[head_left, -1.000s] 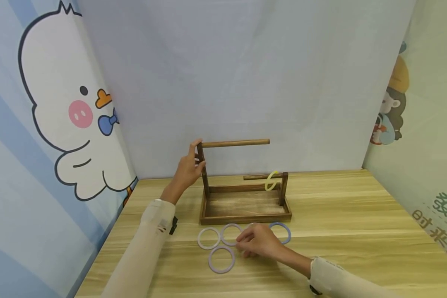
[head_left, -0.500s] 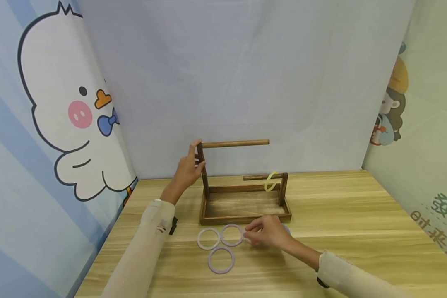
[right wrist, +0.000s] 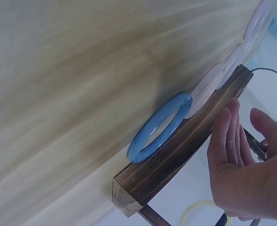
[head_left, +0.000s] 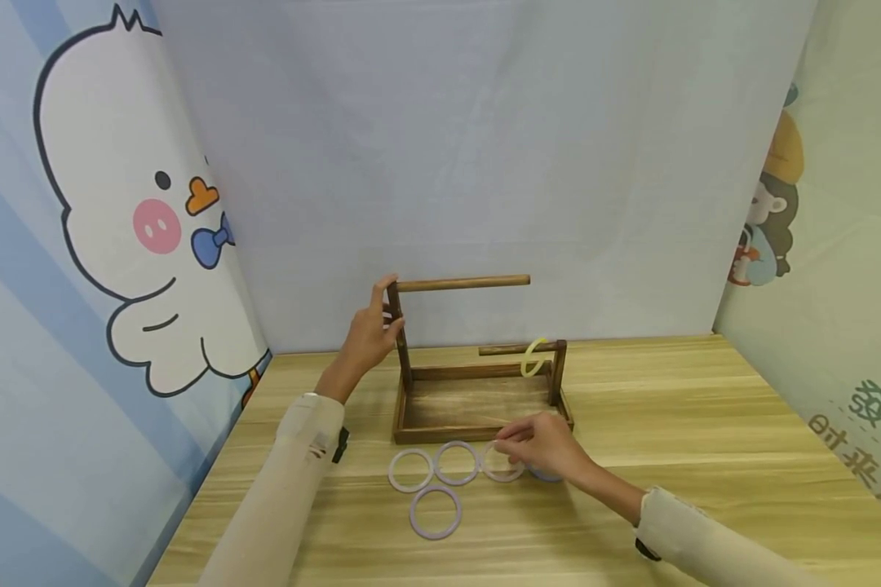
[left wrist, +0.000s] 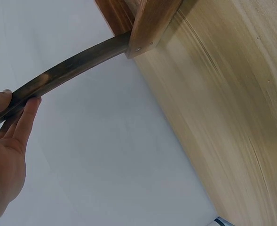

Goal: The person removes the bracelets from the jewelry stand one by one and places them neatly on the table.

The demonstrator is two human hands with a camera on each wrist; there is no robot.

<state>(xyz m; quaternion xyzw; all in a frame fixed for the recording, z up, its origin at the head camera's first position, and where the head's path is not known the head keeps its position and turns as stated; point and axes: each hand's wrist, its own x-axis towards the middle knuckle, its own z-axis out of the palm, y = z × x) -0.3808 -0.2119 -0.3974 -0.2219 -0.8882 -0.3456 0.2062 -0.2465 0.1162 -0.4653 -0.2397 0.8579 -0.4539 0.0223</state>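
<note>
My left hand (head_left: pixel 370 334) grips the top of the tall post (left wrist: pixel 77 66) of a brown wooden stand (head_left: pixel 448 437), thumb on one side and fingers on the other. Above the table, by the stand's front edge, my right hand (head_left: pixel 546 448) hovers with fingers extended and thumb apart. Nothing is between them in the right wrist view. Below it lie a pale pink ring (head_left: pixel 502 479) and a blue ring (right wrist: pixel 185 100), both partly covered by the hand in the head view. A yellow ring (head_left: pixel 530 374) hangs on the short lower bar.
To the left on the wood-grain table (head_left: pixel 653 424) lie a white ring (head_left: pixel 391 473), a lavender ring (head_left: pixel 456 483) and a purple ring (head_left: pixel 436 536). The stand's upper bar (head_left: pixel 470 284) juts rightward from the tall post. A pale curtain (head_left: pixel 484 147) hangs behind.
My right hand has moved right and toward the stand, from beside the lavender ring to over the pale pink and blue rings. My left hand has stayed on the post.
</note>
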